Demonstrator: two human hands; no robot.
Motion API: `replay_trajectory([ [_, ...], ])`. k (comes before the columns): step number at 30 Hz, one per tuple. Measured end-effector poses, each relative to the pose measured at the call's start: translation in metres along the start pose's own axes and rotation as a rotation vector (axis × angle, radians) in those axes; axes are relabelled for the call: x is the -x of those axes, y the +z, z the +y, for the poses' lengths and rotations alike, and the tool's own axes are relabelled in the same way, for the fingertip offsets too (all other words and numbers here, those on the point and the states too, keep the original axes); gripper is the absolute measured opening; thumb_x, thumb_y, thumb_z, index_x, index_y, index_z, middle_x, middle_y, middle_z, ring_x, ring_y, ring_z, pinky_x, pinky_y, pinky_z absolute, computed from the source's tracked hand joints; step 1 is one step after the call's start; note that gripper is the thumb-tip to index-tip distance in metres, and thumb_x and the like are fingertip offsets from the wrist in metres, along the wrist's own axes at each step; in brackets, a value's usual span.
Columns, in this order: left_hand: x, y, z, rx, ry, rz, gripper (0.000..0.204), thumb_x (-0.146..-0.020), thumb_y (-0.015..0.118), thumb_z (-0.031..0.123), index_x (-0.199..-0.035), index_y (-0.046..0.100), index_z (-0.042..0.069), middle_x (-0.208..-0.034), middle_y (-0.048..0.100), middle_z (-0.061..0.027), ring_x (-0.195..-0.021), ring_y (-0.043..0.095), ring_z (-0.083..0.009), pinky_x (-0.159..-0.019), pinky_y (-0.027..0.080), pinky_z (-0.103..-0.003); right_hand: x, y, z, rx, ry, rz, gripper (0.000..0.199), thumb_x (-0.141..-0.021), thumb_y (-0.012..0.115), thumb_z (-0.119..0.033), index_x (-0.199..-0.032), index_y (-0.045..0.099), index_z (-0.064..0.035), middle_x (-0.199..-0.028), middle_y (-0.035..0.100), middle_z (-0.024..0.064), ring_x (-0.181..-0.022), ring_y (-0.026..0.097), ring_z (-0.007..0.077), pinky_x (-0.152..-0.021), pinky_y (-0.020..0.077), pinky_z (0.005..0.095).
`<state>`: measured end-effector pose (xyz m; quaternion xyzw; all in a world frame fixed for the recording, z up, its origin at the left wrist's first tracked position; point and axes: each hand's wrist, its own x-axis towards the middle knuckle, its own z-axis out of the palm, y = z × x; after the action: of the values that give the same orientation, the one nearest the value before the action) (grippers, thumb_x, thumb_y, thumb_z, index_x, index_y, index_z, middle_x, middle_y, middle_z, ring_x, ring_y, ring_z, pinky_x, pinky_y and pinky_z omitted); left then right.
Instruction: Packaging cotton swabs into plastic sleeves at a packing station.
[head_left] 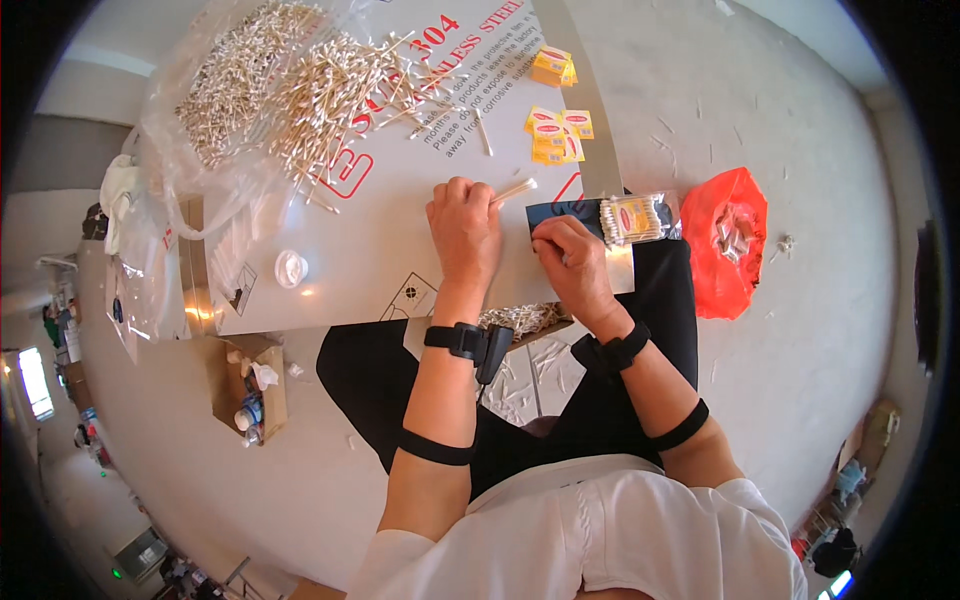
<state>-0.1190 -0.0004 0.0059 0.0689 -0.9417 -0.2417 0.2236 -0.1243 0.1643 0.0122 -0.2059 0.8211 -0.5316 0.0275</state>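
Observation:
My left hand [466, 232] is closed over the steel table, its fingers around a small bundle of cotton swabs [518, 190] whose white tips point right. Beside it, my right hand [574, 264] is curled at the near edge of a dark flat sheet [545, 212]; whatever its fingers pinch is hidden. Just right of those fingers lies a clear packet of cotton swabs [635, 219] with a yellow label, at the table's right edge. Small yellow cards [557, 135] are laid out beyond my hands, with another yellow stack [552, 66] farther off.
Loose swabs [335, 95] spill from a large clear bag at the far left. A white round tub [291, 269] stands on the table's left. A red bag [728, 255] with packets is at the right. Below the table are a box of swabs [525, 320] and a cardboard box [233, 385].

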Motion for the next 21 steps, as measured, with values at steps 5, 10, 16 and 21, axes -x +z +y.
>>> replay_trajectory([
  [5, 0.001, -0.016, -0.033, -0.169, -0.027, 0.021, 0.011, -0.077, 0.066, 0.006, -0.084, 0.058, 0.008, -0.089, 0.056, -0.0076, -0.090, 0.054, -0.0291, -0.075, 0.042, -0.042, -0.009, 0.003, 0.004, 0.081, -0.080, -0.004, 0.019, -0.081, 0.065, 0.002, -0.100, 0.065, 0.0010, -0.108, 0.064, 0.0143, -0.098, 0.064, 0.0311, -0.082, 0.0523, 0.0364],
  [10, 0.009, -0.054, -0.094, -0.348, -0.033, 0.004, 0.010, -0.081, 0.062, 0.004, -0.085, 0.054, 0.006, -0.088, 0.056, -0.0111, -0.088, 0.054, -0.0321, -0.077, 0.043, -0.045, -0.013, 0.012, -0.009, 0.488, -0.329, -0.257, 0.069, -0.083, 0.071, -0.026, -0.139, 0.041, 0.0004, -0.152, 0.035, 0.0180, -0.142, 0.030, 0.0365, -0.117, 0.0249, 0.0483],
  [16, 0.024, -0.084, -0.127, -0.243, -0.052, 0.004, 0.016, -0.080, 0.065, 0.002, -0.087, 0.050, 0.004, -0.089, 0.054, -0.0138, -0.087, 0.051, -0.0347, -0.079, 0.043, -0.046, 0.016, 0.033, -0.024, 0.300, -0.656, -0.862, 0.083, -0.082, 0.068, -0.043, -0.146, 0.035, -0.0024, -0.154, 0.033, 0.0165, -0.144, 0.029, 0.0326, -0.119, 0.0205, 0.0482],
  [21, 0.039, -0.085, -0.128, -0.263, -0.102, 0.105, 0.014, -0.083, 0.063, 0.004, -0.089, 0.051, 0.006, -0.088, 0.054, -0.0128, -0.088, 0.051, -0.0354, -0.078, 0.043, -0.047, -0.017, 0.056, -0.024, 0.208, -0.622, -0.641, 0.069, -0.083, 0.070, -0.029, -0.143, 0.043, -0.0058, -0.151, 0.037, 0.0155, -0.141, 0.033, 0.0321, -0.117, 0.0268, 0.0434],
])
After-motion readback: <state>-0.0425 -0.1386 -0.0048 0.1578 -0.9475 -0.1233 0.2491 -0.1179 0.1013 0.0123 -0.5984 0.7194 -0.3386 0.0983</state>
